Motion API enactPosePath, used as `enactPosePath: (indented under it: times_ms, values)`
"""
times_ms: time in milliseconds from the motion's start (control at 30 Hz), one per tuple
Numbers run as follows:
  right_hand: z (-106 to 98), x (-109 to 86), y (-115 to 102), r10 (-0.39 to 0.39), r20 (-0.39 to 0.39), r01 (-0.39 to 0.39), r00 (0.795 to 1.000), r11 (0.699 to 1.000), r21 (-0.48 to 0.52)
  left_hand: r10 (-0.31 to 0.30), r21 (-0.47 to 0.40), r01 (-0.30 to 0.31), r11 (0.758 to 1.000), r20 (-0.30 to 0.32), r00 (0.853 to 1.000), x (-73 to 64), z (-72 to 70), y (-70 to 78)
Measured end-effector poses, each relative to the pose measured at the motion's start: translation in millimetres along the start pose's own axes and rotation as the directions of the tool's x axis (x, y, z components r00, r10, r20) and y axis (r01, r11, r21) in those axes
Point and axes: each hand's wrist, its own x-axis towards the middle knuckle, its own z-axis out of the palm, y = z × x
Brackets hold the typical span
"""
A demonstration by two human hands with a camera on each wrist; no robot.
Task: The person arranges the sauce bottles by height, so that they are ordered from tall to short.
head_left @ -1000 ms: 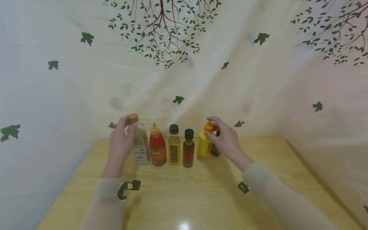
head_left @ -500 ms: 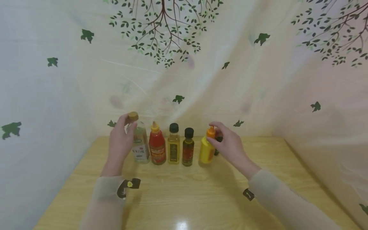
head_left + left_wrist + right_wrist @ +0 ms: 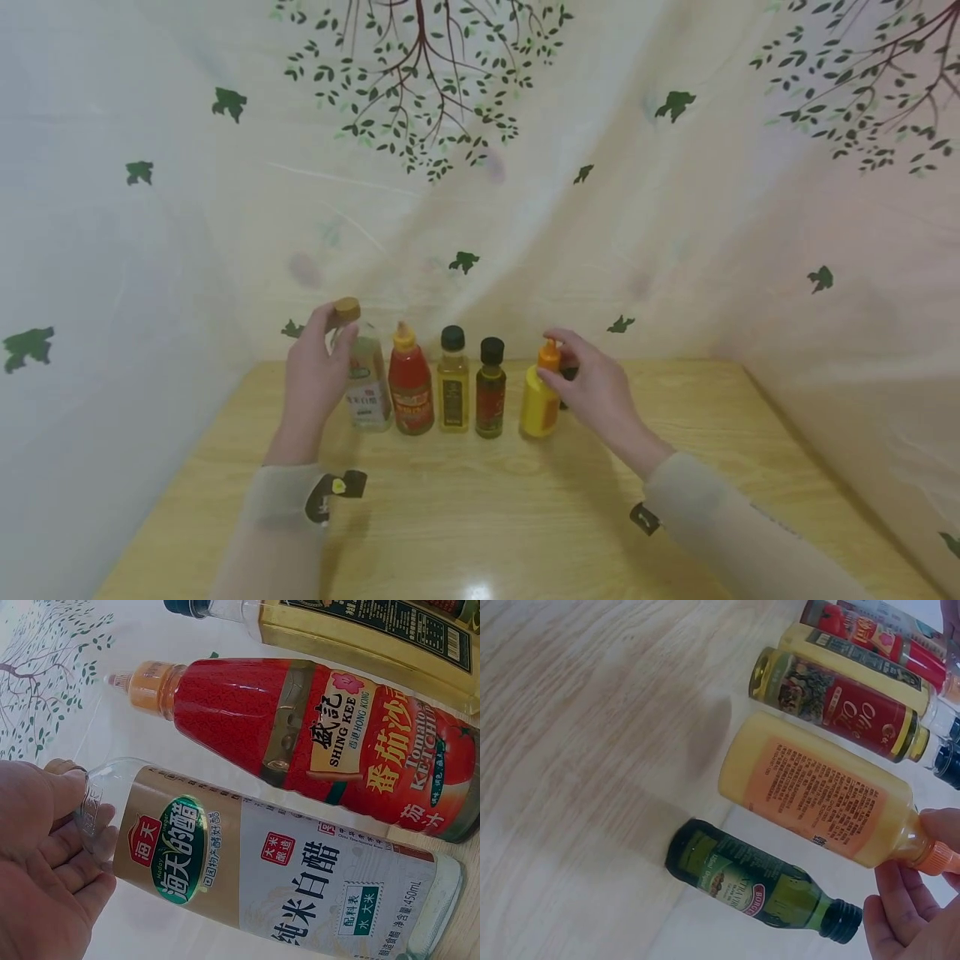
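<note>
yellow bottle [image 3: 537, 406] in right hand [image 3: 597, 379], clear bottle [image 3: 369, 398] in left hand [image 3: 318, 379]

We see a smooth, glassy vinegar bottle [image 3: 259, 859], a plastic-looking yellow bottle [image 3: 817, 791], wood-grained tabletop [image 3: 450, 504], creased, faintly glossy backdrop [image 3: 525, 225]

The left hand [image 3: 45, 874] holds a clear bottle [image 3: 262, 862] by its neck. Next to it are a red ketchup bottle [image 3: 315, 739] and a yellow bottle [image 3: 352, 649].
</note>
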Motion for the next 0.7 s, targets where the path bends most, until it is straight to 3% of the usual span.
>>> enactPosePath:
  times_ms: [700]
  values:
    - [6, -8.5, 3, -0.026, 0.006, 0.026, 1.000, 1.000, -0.004, -0.013, 0.012, 0.013, 1.000, -0.017, 1.000, -18.6, -1.1, 11.7]
